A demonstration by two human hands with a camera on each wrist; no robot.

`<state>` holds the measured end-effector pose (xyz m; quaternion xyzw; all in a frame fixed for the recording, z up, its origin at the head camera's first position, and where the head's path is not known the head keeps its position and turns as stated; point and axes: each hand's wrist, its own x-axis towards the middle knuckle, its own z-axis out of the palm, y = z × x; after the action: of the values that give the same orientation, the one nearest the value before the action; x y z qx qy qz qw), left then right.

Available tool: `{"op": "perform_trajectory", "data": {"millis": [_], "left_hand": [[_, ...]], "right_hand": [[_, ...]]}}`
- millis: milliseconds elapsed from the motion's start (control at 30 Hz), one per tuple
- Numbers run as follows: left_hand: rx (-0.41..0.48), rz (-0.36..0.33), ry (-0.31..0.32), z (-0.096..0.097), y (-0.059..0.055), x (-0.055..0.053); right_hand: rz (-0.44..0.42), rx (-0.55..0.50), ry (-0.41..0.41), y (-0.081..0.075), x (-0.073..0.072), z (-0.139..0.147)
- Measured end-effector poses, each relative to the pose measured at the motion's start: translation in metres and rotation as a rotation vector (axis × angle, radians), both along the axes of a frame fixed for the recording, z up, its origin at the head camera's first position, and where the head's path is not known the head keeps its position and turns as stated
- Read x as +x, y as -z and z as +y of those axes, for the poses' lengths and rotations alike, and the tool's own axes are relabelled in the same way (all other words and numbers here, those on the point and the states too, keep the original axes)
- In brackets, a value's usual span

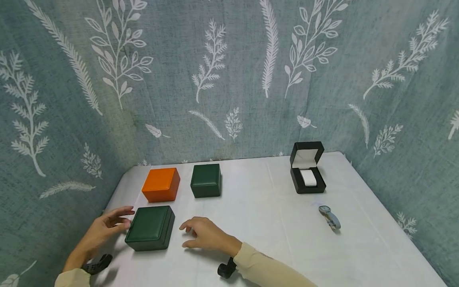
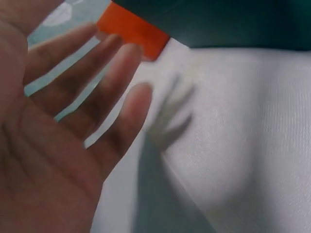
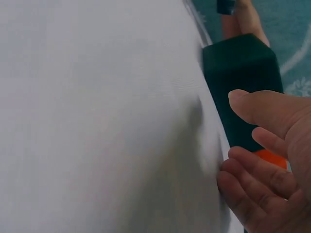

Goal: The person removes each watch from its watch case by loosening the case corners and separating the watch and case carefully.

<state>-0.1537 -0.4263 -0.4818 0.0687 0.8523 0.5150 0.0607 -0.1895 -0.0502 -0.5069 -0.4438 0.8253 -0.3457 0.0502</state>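
Observation:
A closed dark green box [image 1: 150, 228] lies on the white table at the left front. My left hand [image 1: 104, 230] is at its left side, fingers spread and relaxed; whether the thumb tip touches the box I cannot tell. In the left wrist view, the palm and fingers [image 2: 116, 87] hold nothing. On the box's other side is my right hand [image 1: 206, 236], with a gap between them. Its fingers are loosely bent around nothing, as the right wrist view also shows, where the green box [image 3: 243, 73] appears beyond the thumb.
Behind the front box stand an orange box [image 1: 161, 183] and a second green box [image 1: 206, 179], both closed. To the right, an open black watch box [image 1: 307, 169] holds a white cushion. A wristwatch [image 1: 329, 218] with a grey-blue strap lies in front of it. Patterned cloth surrounds the table.

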Motion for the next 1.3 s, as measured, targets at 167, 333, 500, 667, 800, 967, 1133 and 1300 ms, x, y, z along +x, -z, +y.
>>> {"op": "perform_trajectory", "data": {"millis": [167,333,500,667,800,967,1133,1300], "left_hand": [[0.056,-0.096,0.067,-0.004,0.003,0.003],[0.155,-0.225,0.130,-0.012,0.009,0.004],[0.222,-0.227,0.223,-0.017,0.012,0.004],[0.250,-0.212,0.319,-0.017,0.012,0.000],[0.237,-0.210,0.392,-0.017,0.012,-0.007],[0.213,-0.192,0.455,-0.016,0.009,-0.013],[0.223,-0.192,0.473,-0.016,0.009,-0.016],[0.232,-0.221,0.456,-0.019,0.009,-0.015]], "right_hand": [[-0.022,0.007,0.004,-0.001,0.003,-0.014],[-0.056,-0.018,-0.006,-0.003,0.010,-0.028],[-0.005,0.001,0.010,-0.002,0.015,-0.039],[0.042,0.025,0.058,0.000,0.019,-0.046],[0.041,0.036,0.131,-0.001,0.024,-0.050],[0.034,0.022,0.202,-0.001,0.026,-0.055],[0.024,-0.024,0.266,-0.002,0.026,-0.061],[-0.015,-0.092,0.279,0.000,0.028,-0.064]]}}
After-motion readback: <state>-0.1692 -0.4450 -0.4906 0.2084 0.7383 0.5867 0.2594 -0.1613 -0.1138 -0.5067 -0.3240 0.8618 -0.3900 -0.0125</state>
